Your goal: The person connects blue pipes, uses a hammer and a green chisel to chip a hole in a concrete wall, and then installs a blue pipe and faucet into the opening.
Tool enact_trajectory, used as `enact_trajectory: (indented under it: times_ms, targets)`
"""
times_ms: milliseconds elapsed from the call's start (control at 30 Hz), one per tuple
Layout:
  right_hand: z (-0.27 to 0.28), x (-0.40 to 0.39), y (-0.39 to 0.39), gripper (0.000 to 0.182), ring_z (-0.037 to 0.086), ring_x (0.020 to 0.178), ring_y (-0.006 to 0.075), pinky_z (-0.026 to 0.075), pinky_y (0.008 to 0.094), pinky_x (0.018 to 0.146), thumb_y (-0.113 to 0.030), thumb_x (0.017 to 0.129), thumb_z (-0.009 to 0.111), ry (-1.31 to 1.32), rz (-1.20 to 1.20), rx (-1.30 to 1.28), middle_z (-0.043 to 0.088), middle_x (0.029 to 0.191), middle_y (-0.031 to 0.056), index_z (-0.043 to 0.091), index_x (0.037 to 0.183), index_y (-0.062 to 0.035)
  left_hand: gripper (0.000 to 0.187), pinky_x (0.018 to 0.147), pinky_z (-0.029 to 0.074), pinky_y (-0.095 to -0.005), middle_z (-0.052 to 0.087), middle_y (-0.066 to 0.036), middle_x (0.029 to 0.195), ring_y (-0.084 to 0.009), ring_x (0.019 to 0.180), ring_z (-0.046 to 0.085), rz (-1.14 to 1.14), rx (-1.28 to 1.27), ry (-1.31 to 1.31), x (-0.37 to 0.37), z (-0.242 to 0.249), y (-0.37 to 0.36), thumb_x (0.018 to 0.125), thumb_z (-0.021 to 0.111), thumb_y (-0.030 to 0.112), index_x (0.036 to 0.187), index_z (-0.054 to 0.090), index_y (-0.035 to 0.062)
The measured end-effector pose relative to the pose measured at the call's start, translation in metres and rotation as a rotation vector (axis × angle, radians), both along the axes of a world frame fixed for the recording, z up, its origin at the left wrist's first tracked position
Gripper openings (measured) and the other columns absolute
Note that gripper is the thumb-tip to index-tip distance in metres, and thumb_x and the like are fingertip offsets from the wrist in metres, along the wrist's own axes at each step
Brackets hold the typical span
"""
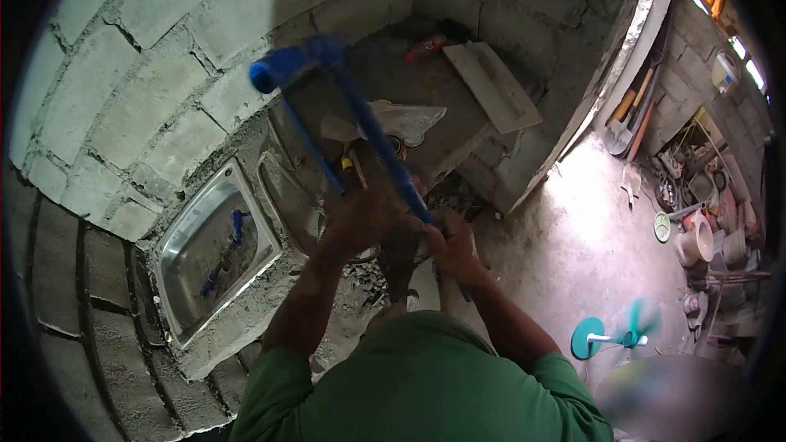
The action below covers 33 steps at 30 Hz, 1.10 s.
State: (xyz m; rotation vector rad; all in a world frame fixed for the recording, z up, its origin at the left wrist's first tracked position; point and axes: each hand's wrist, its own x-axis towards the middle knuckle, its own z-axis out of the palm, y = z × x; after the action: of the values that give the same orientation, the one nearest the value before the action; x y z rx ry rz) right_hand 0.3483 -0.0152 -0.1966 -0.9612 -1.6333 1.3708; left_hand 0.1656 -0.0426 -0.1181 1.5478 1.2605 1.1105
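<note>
A blue plastic pipe (368,123) with elbow fittings (282,68) at its far end rises in front of me, tilted to the upper left. My right hand (454,245) is closed around its lower part. Just to the left, my left hand (368,214) is dim and slightly blurred, its fingers curled at the same pipe. A thinner blue pipe (313,146) runs down from the elbow end toward my left wrist. Behind the pipes, a clear plastic bag (405,119) and a yellow-banded tool (348,164) lie on the concrete counter.
A steel sink (174,268) with blue fittings (237,225) and debris inside is set in concrete at left. A grey board (493,86) and a red bottle (426,47) lie at the back. Rubble covers the ground below. At right are a teal fan (629,337), a shovel (618,137) and buckets (696,237).
</note>
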Motion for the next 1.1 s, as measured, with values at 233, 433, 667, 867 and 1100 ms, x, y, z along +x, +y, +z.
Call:
enact_trajectory:
  times_ms: [233, 433, 667, 867, 1100]
  targets:
    - [-0.016, -0.021, 0.000, 0.027, 0.063, 0.076, 0.0199, 0.050, 0.0379, 0.068, -0.024, 0.087, 0.068, -0.023, 0.117, 0.136, 0.064, 0.083, 0.0149, 0.063, 0.098, 0.0001, 0.026, 0.079, 0.051, -0.0303, 0.066, -0.006, 0.095, -0.0145, 0.089, 0.063, 0.181, -0.129, -0.421, -0.018, -0.028, -0.020, 0.087, 0.067, 0.014, 0.108, 0.061, -0.0002]
    - [-0.021, -0.004, -0.004, 0.028, 0.061, 0.069, 0.0160, 0.049, 0.0354, 0.063, -0.028, 0.089, 0.063, -0.331, 0.407, -0.015, 0.064, 0.078, 0.0098, 0.064, 0.096, -0.0017, 0.030, 0.084, 0.055, -0.0412, 0.063, -0.011, 0.099, -0.0268, 0.094, 0.066, 0.362, 0.021, -0.583, -0.072, 0.001, -0.035, 0.089, 0.066, 0.020, 0.110, 0.057, 0.0009]
    - [-0.024, -0.012, -0.007, 0.029, 0.060, 0.067, 0.0154, 0.048, 0.0345, 0.061, -0.030, 0.091, 0.060, -0.296, 0.393, -0.059, 0.063, 0.074, 0.0100, 0.064, 0.094, -0.0013, 0.025, 0.073, 0.059, -0.0360, 0.065, -0.009, 0.096, -0.0222, 0.085, 0.068, 0.483, 0.279, -0.537, -0.101, 0.058, -0.071, 0.090, 0.066, 0.019, 0.110, 0.059, 0.0046]
    - [-0.064, 0.002, -0.001, 0.025, 0.059, 0.070, 0.0195, 0.049, 0.0330, 0.064, -0.025, 0.091, 0.061, -0.132, 0.234, 0.128, 0.064, 0.083, 0.0105, 0.065, 0.096, -0.0006, 0.042, 0.074, 0.057, -0.0332, 0.068, -0.011, 0.095, -0.0234, 0.083, 0.068, 0.779, 0.502, -0.233, -0.155, 0.131, -0.114, 0.089, 0.068, 0.024, 0.123, 0.059, 0.0014]
    - [-0.140, 0.082, 0.044, 0.016, 0.051, 0.054, 0.0091, 0.041, 0.0253, 0.048, -0.016, 0.092, 0.057, -0.280, 0.072, 0.314, 0.056, 0.067, 0.0033, 0.060, 0.084, -0.0028, 0.057, 0.086, 0.053, -0.0376, 0.064, -0.018, 0.111, -0.0270, 0.102, 0.065, 1.144, 0.579, 0.477, -0.281, 0.235, -0.194, 0.092, 0.062, 0.027, 0.133, 0.047, -0.0089]
